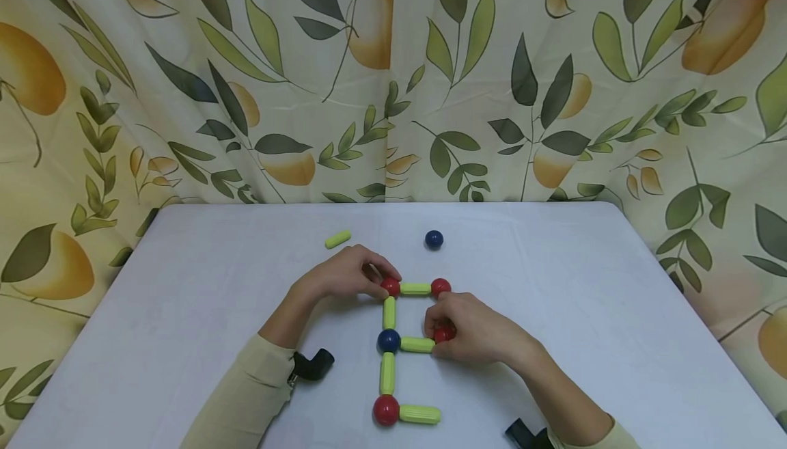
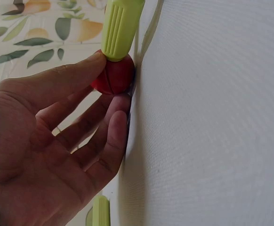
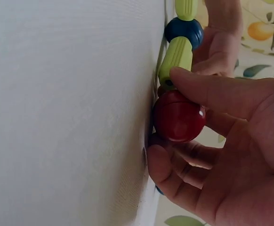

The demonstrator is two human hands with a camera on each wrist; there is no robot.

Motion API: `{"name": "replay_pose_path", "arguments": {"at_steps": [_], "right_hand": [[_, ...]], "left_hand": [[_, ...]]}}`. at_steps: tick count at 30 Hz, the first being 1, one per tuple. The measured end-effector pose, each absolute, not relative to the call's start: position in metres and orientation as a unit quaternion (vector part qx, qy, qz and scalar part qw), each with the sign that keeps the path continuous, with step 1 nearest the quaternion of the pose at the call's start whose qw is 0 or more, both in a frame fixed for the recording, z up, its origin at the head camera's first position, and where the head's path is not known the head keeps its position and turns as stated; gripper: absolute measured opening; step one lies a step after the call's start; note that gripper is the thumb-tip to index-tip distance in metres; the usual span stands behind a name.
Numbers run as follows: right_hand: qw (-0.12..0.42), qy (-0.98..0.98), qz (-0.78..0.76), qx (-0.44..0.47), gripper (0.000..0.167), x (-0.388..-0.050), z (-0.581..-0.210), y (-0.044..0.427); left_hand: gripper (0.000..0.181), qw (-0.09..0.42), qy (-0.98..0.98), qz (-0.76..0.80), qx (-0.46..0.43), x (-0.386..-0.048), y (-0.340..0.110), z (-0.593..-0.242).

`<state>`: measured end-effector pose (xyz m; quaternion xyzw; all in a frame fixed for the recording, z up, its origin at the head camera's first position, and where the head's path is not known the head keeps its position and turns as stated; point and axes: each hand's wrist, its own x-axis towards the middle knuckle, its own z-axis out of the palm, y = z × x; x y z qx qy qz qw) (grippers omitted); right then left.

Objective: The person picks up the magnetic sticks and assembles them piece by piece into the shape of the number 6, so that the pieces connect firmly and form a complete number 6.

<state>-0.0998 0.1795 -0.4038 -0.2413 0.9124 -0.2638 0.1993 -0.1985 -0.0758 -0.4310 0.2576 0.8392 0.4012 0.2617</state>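
Observation:
A flat figure of yellow-green rods and balls lies on the white table. My left hand (image 1: 350, 273) pinches the red ball (image 2: 114, 77) at its upper left corner between thumb and fingers. From that ball one rod (image 1: 415, 289) runs right to another red ball (image 1: 440, 288), and a second rod (image 1: 389, 313) runs down to a blue ball (image 1: 389, 341). With its thumb and fingers, my right hand (image 1: 479, 331) holds a red ball (image 3: 179, 117) at the right end of the middle rod (image 1: 417, 345). Whether that ball is joined to the rod I cannot tell.
Below the blue ball, a rod (image 1: 387, 374) leads to a red ball (image 1: 386, 410), with another rod (image 1: 421, 414) pointing right. Behind the figure lie a loose rod (image 1: 337, 239) and a loose blue ball (image 1: 434, 240). A leaf-patterned curtain (image 1: 467, 114) hangs beyond the table (image 1: 258, 244).

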Motion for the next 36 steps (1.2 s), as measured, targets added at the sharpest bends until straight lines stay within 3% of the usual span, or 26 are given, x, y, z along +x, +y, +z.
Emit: {"name": "replay_pose_path", "arguments": {"at_steps": [36], "right_hand": [[0.202,0.918,-0.282,-0.192,0.015,-0.0909,-0.3954,0.1713]], "left_hand": [[0.028,0.263,0.844,0.39,0.257,-0.1975,-0.0745,-0.4283]]}}
